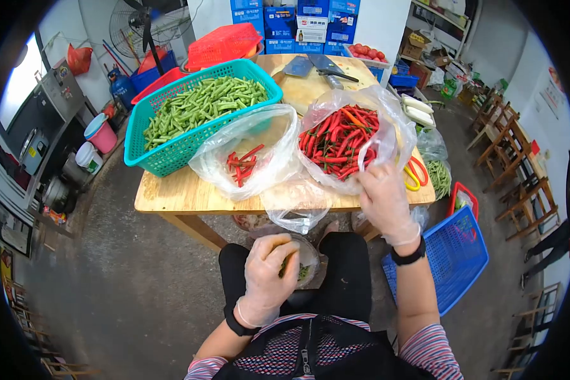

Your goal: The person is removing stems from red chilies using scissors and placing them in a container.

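My right hand (384, 199), in a clear glove, is closed at the near right rim of a plastic bag (396, 123) and seems to pinch it. That bag is full of whole red chilies (342, 139). To its left, a second open plastic bag (202, 158) holds a few cut red chili pieces (242, 166). My left hand (269, 272), also gloved, is curled above a round bin (308, 256) between my knees, with green scraps in it. Whatever those fingers hold is hidden. Yellow-and-red-handled scissors (413, 180) lie right of the chilies.
On the wooden table (164, 193), a teal basket (142, 142) holds cut green beans (202, 104). Behind are a round board (297, 95) and cleavers (323, 63). A blue crate (459, 253) stands on the floor at right, near wooden chairs (529, 206).
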The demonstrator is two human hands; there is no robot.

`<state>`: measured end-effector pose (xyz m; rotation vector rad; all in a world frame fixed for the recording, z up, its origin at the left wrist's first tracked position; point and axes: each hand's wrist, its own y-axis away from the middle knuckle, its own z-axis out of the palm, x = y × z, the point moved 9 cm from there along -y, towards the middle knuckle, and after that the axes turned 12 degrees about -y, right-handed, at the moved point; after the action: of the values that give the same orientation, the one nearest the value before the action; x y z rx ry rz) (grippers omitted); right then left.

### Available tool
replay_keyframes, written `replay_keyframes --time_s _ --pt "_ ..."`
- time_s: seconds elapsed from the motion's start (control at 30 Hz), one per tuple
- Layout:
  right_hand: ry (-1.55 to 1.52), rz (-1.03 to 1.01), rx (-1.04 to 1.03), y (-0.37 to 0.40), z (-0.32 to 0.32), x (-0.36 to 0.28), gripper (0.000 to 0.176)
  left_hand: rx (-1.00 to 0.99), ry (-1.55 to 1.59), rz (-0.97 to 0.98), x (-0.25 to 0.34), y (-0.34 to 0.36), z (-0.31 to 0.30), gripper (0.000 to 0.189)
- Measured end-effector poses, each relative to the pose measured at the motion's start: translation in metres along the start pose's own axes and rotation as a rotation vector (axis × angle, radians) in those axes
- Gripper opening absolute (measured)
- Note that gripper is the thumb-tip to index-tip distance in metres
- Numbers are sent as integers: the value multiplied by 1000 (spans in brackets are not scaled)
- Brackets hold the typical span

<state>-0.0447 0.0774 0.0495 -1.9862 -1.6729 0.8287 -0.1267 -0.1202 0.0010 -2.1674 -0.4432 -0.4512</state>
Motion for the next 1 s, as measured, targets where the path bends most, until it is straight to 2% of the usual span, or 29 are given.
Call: replay_keyframes --time_s 0.07,0.23,0.3,0.43,0.5,0.63,0.93,1.0 --pt "39 100 -73 17 5 5 24 -38 22 -54 -11 11 1 19" --pt "-20 135 -68 15 -8 -13 20 -89 58 -112 -20 24 7 14" --pt "-45 88 129 -2 -30 -28 19 -97 75 -121 -19 25 9 14" --pt "-58 165 137 -24 -7 -2 19 -113 116 -123 -14 27 11 14" --pt "139 244 105 -31 8 12 18 -138 153 -136 -12 28 12 14" --pt "248 248 -24 -35 24 22 16 -139 161 -135 -14 31 10 13" --pt "46 314 126 -23 0 35 14 -168 204 -122 -15 15 15 14" --pt "-121 217 281 -24 -12 25 13 -167 271 -102 -9 4 16 17"
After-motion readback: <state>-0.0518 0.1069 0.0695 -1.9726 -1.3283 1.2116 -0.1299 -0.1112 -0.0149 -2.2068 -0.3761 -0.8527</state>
